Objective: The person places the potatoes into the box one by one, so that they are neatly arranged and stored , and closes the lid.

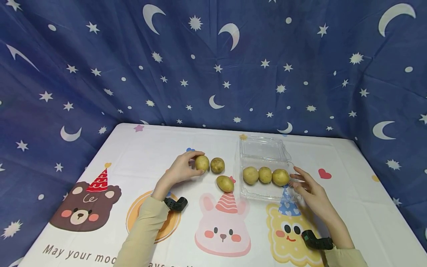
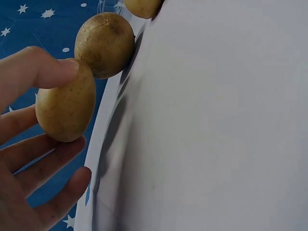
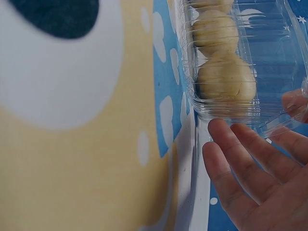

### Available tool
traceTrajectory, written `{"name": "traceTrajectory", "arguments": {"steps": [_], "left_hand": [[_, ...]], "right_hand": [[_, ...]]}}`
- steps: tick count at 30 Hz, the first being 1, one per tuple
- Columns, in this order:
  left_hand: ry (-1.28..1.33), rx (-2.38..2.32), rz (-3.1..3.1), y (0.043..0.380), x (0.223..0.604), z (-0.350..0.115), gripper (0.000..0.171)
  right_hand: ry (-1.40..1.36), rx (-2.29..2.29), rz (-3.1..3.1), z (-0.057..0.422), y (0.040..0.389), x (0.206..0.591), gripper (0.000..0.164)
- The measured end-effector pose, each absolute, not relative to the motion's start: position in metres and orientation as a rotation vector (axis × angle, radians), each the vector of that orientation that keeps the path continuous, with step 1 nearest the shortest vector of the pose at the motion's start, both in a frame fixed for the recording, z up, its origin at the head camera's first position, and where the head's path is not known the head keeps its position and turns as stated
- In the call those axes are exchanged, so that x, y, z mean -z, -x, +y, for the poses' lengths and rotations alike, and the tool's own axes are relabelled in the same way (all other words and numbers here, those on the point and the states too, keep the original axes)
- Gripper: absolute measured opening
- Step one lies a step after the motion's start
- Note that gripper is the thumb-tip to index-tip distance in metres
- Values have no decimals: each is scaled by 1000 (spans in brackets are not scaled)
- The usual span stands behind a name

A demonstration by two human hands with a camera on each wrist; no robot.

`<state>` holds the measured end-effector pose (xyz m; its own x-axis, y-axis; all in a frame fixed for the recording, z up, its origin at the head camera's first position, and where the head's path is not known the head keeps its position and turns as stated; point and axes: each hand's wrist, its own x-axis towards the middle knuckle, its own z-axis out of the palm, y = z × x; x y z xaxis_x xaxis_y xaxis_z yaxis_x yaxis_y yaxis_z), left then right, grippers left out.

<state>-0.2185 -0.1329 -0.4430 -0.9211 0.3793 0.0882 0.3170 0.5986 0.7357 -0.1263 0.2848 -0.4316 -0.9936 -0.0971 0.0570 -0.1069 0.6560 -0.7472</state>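
Note:
My left hand (image 1: pixel 181 168) pinches a yellow potato (image 2: pixel 66 103) between the thumb, laid over its top, and the fingers beneath. A second potato (image 1: pixel 217 165) lies just right of it, and a third potato (image 1: pixel 225 184) is nearer to me. To the right stands a clear plastic clamshell box (image 1: pixel 263 193), its lid folded back, with a row of three potatoes (image 1: pixel 265 175) inside. My right hand (image 1: pixel 311 191) is at the box's right end, fingers loosely extended. In the right wrist view, its fingertips (image 3: pixel 219 130) are right at the ribbed wall.
A white tablecloth (image 1: pixel 140 148) printed with a bear, a rabbit and other cartoon figures covers the table. Behind its far edge hangs a dark blue curtain (image 1: pixel 200 74) with moons and stars. A black wrist strap (image 1: pixel 176 204) is on each wrist.

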Motion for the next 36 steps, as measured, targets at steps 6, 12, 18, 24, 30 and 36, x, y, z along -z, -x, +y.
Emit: {"name": "traceTrajectory", "arguments": {"steps": [6, 12, 18, 24, 30, 36], "left_hand": [[-631, -1244, 2790, 218, 439, -130, 61], [-669, -1288, 2822, 216, 433, -127, 61], [-673, -1331, 2859, 215, 428, -122, 60], [-695, -1397, 2880, 212, 422, -116, 60], [-704, -1430, 2877, 208, 416, -111, 61], [-742, -1437, 2866, 204, 412, -105, 61]], "right_hand": [[-161, -1278, -2860, 285, 126, 431, 54], [-149, -1274, -2869, 285, 127, 431, 54], [-164, -1289, -2859, 286, 127, 432, 55], [-190, -1305, -2839, 287, 128, 434, 54], [-197, -1312, -2835, 288, 128, 434, 54], [-195, -1310, -2838, 287, 127, 435, 54]]}}
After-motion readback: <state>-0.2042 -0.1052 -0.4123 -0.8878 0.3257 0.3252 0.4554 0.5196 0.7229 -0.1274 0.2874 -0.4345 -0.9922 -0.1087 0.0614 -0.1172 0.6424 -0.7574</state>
